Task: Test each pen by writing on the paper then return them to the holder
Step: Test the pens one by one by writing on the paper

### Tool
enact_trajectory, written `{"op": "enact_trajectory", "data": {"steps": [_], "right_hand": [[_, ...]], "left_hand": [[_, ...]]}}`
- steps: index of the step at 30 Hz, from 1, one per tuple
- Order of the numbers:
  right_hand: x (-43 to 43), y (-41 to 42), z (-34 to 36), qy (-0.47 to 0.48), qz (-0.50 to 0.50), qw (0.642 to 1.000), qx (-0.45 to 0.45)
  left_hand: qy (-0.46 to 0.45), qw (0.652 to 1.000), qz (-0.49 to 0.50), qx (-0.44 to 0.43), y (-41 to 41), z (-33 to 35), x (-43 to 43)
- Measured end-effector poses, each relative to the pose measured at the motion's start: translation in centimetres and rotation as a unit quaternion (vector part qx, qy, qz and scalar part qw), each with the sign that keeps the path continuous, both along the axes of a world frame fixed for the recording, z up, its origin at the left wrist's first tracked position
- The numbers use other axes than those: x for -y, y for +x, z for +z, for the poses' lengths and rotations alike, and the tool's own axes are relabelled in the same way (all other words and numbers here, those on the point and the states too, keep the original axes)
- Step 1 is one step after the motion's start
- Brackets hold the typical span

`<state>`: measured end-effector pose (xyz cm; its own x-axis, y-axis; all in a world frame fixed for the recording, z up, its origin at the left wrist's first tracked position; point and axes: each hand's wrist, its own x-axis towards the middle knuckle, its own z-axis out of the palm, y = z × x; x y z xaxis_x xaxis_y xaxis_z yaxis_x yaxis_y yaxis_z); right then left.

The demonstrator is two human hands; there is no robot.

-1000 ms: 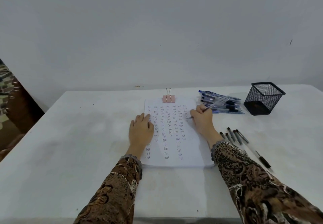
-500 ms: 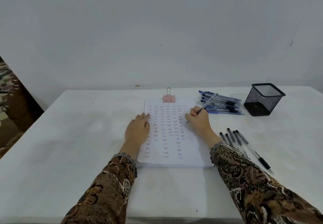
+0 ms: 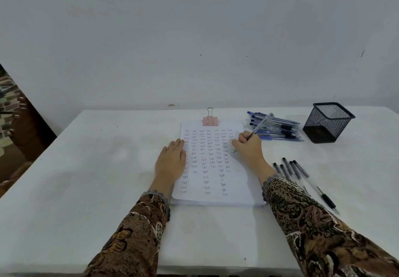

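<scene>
A white paper (image 3: 216,181) covered with rows of small handwritten words lies in the middle of the table, held at its top by a pink binder clip (image 3: 210,120). My left hand (image 3: 171,162) lies flat on the paper's left edge. My right hand (image 3: 248,148) grips a clear pen (image 3: 260,125), its tip down on the right side of the paper. A pile of blue pens (image 3: 278,130) lies behind my right hand. A black mesh holder (image 3: 328,122) stands at the back right and looks empty.
Several black pens (image 3: 291,168) lie on the table to the right of my right forearm, one reaching toward the front (image 3: 326,199). The white table (image 3: 86,168) meets a pale wall at the back. Dark furniture shows at the far left.
My right hand has shifted a little down the right side of the paper with the pen. My left hand stays flat on the paper.
</scene>
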<state>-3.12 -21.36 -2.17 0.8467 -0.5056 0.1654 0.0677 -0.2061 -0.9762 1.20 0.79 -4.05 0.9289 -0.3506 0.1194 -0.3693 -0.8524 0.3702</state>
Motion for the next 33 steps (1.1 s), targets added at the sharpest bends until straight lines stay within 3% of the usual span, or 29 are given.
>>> {"op": "enact_trajectory", "data": {"steps": [28,30,33], "right_hand": [[0.1,0.2,-0.2,-0.012,-0.012,1.000,0.011],[0.3,0.2,0.0,0.051,-0.014,0.999,0.011],[1.5,0.1,0.4,0.274,-0.038,0.960,0.032]], "left_hand": [[-0.015,1.000,-0.006,-0.005,0.2,-0.2,-0.1],[-0.016,1.000,-0.005,-0.006,0.2,-0.2,-0.1],[-0.026,1.000,0.000,0.009,0.1,-0.2,0.0]]}}
